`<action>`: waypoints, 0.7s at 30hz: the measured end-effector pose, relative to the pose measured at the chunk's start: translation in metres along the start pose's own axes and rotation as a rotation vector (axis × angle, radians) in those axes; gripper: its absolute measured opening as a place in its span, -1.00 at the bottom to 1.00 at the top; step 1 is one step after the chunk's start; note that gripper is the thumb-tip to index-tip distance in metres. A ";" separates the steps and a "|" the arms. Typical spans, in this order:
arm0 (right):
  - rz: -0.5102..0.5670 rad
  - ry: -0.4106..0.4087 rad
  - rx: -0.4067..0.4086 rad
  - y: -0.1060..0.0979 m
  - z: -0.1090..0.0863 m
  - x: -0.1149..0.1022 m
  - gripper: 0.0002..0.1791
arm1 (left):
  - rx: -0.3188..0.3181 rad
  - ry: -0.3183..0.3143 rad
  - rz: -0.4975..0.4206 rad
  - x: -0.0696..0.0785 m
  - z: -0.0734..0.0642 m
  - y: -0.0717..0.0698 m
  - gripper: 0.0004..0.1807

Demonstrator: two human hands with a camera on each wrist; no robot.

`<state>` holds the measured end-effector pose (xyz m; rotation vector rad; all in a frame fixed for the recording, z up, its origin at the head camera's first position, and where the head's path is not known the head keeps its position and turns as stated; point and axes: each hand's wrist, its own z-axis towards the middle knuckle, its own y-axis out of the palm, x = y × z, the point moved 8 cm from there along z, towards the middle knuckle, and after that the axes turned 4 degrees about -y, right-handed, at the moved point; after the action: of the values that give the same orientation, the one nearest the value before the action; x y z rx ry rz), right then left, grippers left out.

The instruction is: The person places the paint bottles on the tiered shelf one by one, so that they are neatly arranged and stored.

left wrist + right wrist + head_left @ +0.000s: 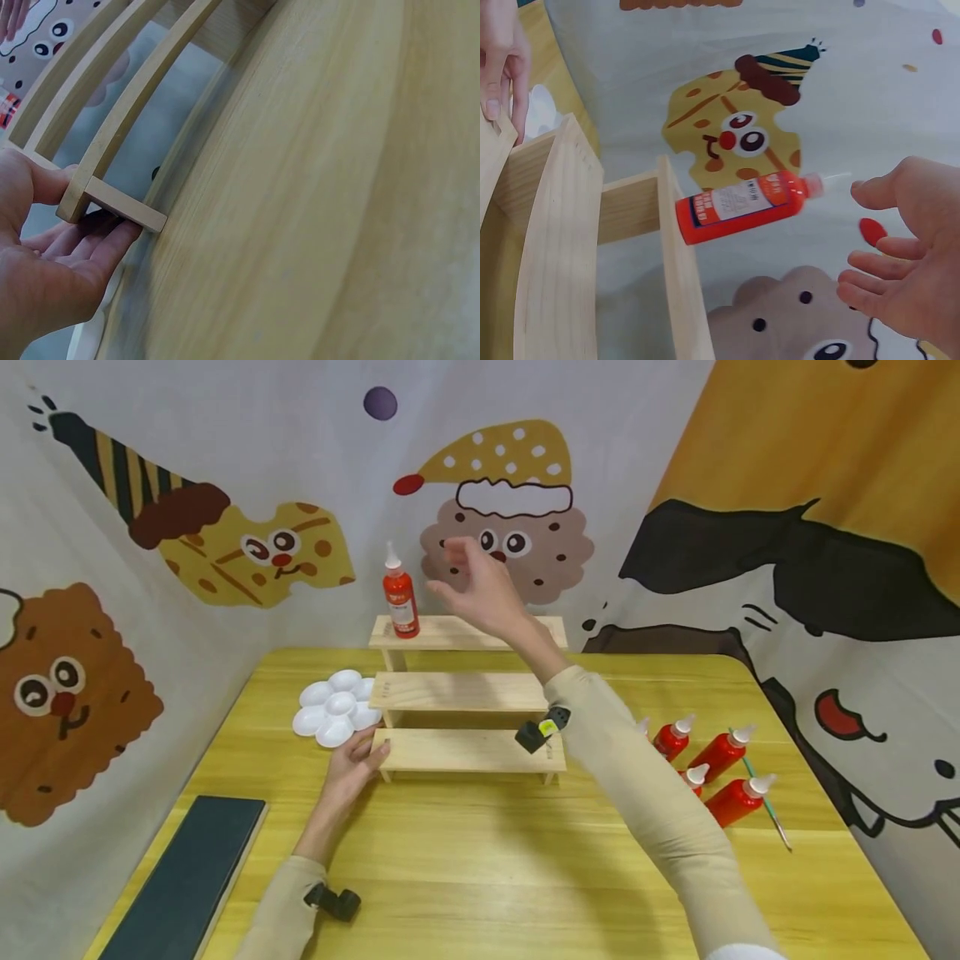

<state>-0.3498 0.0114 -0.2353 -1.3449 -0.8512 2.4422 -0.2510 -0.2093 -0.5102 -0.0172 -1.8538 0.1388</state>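
Observation:
A three-tier wooden display stand (465, 750) sits on the table. My left hand (351, 768) grips the left end of its lowest tier; in the left wrist view the thumb (52, 184) lies on the board's top and the other fingers are beneath. One red squeeze bottle (401, 602) with a white pointed nozzle stands upright at the left end of the top tier. My right hand (483, 589), holding nothing, is raised to the right of that bottle. From the right wrist, the hand's thumb and fingers (881, 262) are spread, apart from the nozzle.
A white flower-shaped paint palette (340, 703) lies left of the stand. Several red bottles (735, 802) and a thin paintbrush (780, 828) are on the table's right side, partly behind my right sleeve. At the front left lies a dark flat board (180, 877). Cartoon-printed cloth (315, 410) hangs behind.

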 end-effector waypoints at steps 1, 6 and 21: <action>-0.004 0.000 0.007 -0.004 -0.003 0.000 -0.34 | -0.001 0.002 -0.001 0.000 0.000 0.000 -0.36; -0.018 -0.004 0.030 -0.021 -0.021 0.000 -0.32 | -0.011 -0.001 0.001 0.002 -0.002 0.000 -0.36; -0.002 0.023 0.082 -0.061 -0.072 0.007 -0.31 | -0.005 0.010 0.010 0.001 -0.004 0.000 -0.34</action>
<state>-0.2994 0.0914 -0.2339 -1.3397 -0.7379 2.4276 -0.2472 -0.2088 -0.5082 -0.0308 -1.8446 0.1408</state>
